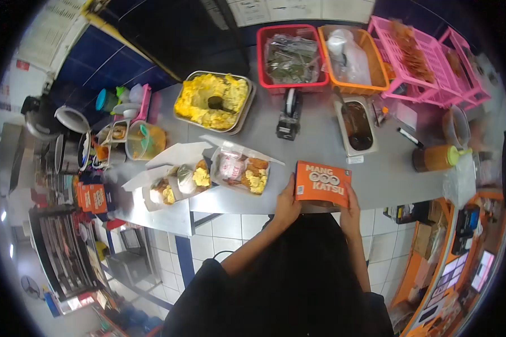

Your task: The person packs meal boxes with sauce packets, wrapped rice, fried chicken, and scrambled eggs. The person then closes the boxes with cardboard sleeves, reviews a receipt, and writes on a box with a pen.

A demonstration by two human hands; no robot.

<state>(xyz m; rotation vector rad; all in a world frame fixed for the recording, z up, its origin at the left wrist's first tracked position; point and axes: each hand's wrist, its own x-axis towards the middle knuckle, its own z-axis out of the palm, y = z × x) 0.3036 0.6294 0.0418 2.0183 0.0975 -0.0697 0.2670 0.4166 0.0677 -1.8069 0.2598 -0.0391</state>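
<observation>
The orange carton (323,183) is being gripped at the counter (312,126) edge by fingers (291,186) of the left hand (287,205) and right hand (350,207); positioning is apparently being done, steady support being needed next.

Blue wall tiles (105,63) back a grey counter (315,132) above white floor tiles (227,226).

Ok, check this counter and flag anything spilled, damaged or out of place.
Nothing looks clearly spilled, and the orange box shows no visible damage. The one mild oddity is a marker lying loose near the yellow-capped bottle: a writing tool among food things.
</observation>
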